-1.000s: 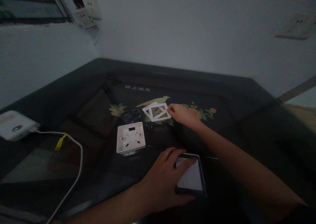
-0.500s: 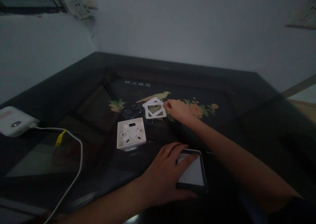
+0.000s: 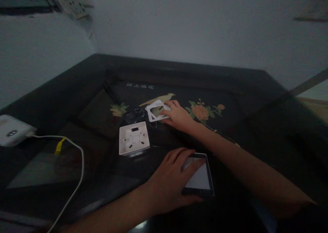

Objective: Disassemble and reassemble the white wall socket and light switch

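My left hand (image 3: 170, 183) is spread across a flat screen panel (image 3: 198, 178) with a pale face, dark border and light rim. Its fingers grip opposite edges, with one finger lying over the screen. Farther back, my right hand (image 3: 177, 116) grips the right side of a white square frame (image 3: 151, 118). Another white frame (image 3: 149, 107) lies turned at an angle beneath it. To their left is a black slotted mounting plate (image 3: 135, 114), and in front of that a white square wall box (image 3: 134, 139). Small screws (image 3: 155, 125) lie near the frames.
A white device (image 3: 14, 128) stands at the left, its white cable (image 3: 82, 168) curving towards me with a yellow tag (image 3: 59, 146). The glossy dark tabletop (image 3: 205, 79) has a flower and bird picture. Walls (image 3: 164, 24) rise behind it.
My right hand has shifted slightly left over the white frames, its fingers now more spread and reaching across the upper one. My left hand stays on the screen panel. The view has shifted slightly.
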The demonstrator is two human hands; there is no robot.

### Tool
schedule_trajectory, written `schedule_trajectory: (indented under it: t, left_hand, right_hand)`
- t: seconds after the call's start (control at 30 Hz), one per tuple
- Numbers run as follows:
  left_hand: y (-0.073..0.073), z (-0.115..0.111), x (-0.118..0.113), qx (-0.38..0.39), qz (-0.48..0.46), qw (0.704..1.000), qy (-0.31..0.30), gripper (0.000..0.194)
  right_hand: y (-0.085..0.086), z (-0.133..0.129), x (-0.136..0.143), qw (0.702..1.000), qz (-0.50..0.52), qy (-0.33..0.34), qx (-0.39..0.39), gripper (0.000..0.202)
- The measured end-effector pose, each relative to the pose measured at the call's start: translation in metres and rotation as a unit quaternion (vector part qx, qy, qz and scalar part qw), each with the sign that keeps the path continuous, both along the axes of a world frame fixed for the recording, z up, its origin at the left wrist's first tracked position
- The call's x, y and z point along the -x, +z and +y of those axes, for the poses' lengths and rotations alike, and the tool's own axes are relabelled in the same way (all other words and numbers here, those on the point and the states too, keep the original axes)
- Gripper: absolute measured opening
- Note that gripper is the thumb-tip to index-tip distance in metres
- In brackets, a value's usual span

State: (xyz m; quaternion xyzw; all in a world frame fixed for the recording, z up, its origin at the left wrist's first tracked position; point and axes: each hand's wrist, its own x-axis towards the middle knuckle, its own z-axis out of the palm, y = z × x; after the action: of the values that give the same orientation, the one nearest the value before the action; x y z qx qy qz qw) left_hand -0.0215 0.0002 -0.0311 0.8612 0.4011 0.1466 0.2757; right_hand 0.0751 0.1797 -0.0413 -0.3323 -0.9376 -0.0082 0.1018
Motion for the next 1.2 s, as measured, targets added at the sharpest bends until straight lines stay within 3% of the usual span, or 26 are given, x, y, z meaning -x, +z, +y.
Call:
schedule_trajectory:
  t: [0.2, 0.6, 0.87, 1.2]
  left_hand:
    - [0.001, -0.001, -0.001, -0.005, 0.015, 1.000, -0.007, 0.089]
    - [0.001, 0.000, 0.000, -0.006, 0.007, 1.000, -0.007, 0.090]
    - [-0.002, -0.002, 0.001, -0.025, 0.007, 1.000, -0.009, 0.089]
    - [0.001, 0.000, -0.001, -0.016, 0.011, 1.000, -0.009, 0.090]
  right_hand:
    - [-0.005, 0.006, 0.010, 0.999, -0.013, 0.020, -0.043, 0.032]
    - [-0.003, 0.015, 0.026, 0.998, 0.013, 0.033, -0.050, 0.033]
    - [0.001, 0.011, 0.012, 0.997, 0.028, 0.011, -0.071, 0.028]
    - [-0.014, 0.012, -0.010, 0.997, 0.017, -0.014, -0.073, 0.030]
